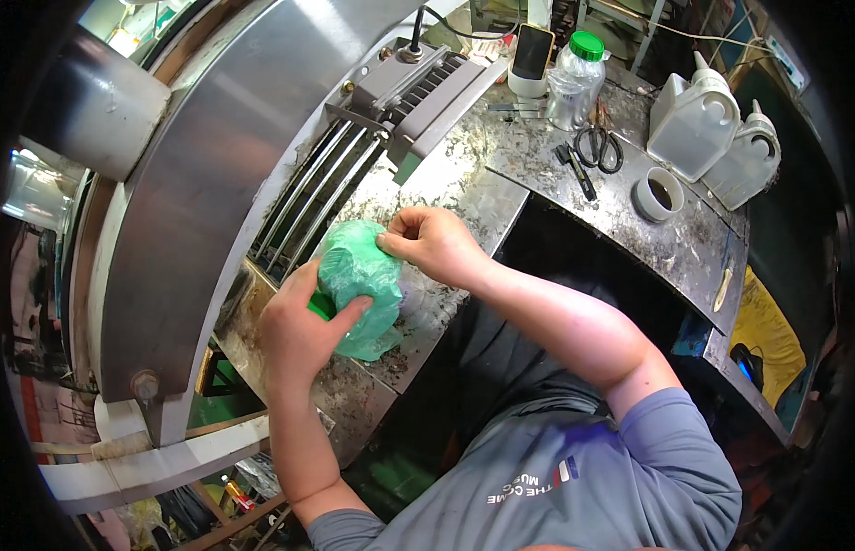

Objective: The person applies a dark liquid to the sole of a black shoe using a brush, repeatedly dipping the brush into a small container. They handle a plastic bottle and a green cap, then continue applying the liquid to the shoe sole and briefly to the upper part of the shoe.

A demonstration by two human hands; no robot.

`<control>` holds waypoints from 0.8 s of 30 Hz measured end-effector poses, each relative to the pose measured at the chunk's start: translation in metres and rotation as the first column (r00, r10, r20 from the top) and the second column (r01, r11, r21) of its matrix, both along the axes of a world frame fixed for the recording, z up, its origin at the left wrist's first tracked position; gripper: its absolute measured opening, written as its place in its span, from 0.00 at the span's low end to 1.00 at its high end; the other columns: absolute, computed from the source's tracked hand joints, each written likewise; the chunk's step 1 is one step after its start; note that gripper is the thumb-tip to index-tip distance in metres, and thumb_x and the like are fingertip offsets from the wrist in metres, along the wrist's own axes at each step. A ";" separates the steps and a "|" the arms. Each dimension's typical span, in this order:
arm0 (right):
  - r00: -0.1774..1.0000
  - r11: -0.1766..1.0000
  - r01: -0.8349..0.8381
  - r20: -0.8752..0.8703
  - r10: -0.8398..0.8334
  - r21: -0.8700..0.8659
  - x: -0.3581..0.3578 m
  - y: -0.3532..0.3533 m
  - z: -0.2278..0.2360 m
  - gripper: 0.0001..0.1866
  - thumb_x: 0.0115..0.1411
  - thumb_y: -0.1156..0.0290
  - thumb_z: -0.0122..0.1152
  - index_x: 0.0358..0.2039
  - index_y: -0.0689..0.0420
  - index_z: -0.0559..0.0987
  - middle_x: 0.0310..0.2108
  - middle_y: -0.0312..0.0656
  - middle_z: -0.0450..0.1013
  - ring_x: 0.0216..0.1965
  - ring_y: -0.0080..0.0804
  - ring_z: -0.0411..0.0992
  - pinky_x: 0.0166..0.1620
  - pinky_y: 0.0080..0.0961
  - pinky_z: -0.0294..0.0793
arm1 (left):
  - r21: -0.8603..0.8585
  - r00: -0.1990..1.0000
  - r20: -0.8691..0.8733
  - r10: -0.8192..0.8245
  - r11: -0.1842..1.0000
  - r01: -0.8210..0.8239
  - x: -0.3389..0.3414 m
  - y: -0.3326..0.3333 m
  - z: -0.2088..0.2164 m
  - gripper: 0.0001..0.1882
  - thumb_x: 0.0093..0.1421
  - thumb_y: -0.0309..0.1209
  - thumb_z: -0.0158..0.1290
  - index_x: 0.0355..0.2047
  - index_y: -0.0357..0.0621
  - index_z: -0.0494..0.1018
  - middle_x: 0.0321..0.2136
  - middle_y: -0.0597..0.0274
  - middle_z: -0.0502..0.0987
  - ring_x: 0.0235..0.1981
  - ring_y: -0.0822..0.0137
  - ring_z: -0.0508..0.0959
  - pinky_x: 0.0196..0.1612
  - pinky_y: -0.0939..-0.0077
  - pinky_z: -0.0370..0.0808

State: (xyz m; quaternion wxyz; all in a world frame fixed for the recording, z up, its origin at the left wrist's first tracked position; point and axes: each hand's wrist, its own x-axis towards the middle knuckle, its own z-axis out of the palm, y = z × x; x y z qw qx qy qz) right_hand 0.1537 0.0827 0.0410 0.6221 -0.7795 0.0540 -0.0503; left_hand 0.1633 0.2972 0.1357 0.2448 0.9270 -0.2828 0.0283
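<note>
— Our left grip (pixel 297 326) is half closed round the left side of a crumpled green plastic bag (pixel 359 262), thumb across its front. And our right grip (pixel 435 246)?

— Nearly shut, thumb against forefinger, seemingly pinching film at the bag's upper right edge.

— How far along do we judge ourselves?

— Partway: the bag is in hand, with both of us-sized paws, so to speak, engaged. Letting it go is not yet done. (Whether it holds anything we cannot tell, though a deeper green patch (pixel 321 304) shows by our left thumb.) Nor can we see if its mouth is open.

— And where does it lie for us?

— Between our hands, over the metal counter (pixel 492 207): right of our left palm, with most of it hanging below the right-hand pinch. We cannot tell if its lower end touches the metal. The scissors (pixel 600 150) lie well apart, on the counter's far side.
</note>
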 end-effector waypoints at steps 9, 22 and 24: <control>0.994 0.979 0.110 0.028 -0.106 -0.174 -0.035 -0.017 0.054 0.26 0.58 0.49 0.68 0.45 0.58 0.79 0.29 0.45 0.79 0.34 0.42 0.79 0.41 0.38 0.77 | -0.392 0.970 0.234 0.070 0.919 0.028 -0.014 0.035 -0.008 0.46 0.56 0.59 0.61 0.63 0.35 0.66 0.52 0.47 0.78 0.35 0.64 0.82 0.37 0.69 0.78; 0.630 0.783 -0.187 0.539 0.559 -0.593 -0.091 0.036 0.107 0.34 0.47 0.59 0.74 0.56 0.50 0.76 0.51 0.41 0.72 0.44 0.40 0.76 0.43 0.36 0.78 | -0.707 0.986 0.169 0.016 0.699 0.110 -0.079 -0.004 -0.014 0.78 0.37 0.91 0.25 0.73 0.39 0.38 0.60 0.41 0.64 0.49 0.53 0.75 0.53 0.60 0.73; 0.626 0.758 -0.198 0.515 0.585 -0.621 -0.095 0.034 0.108 0.34 0.48 0.60 0.74 0.56 0.50 0.76 0.51 0.40 0.72 0.45 0.40 0.75 0.43 0.35 0.78 | -0.698 0.997 0.076 -0.003 0.714 0.056 -0.094 -0.004 -0.012 0.79 0.33 0.91 0.26 0.74 0.41 0.34 0.61 0.42 0.64 0.56 0.52 0.71 0.59 0.56 0.68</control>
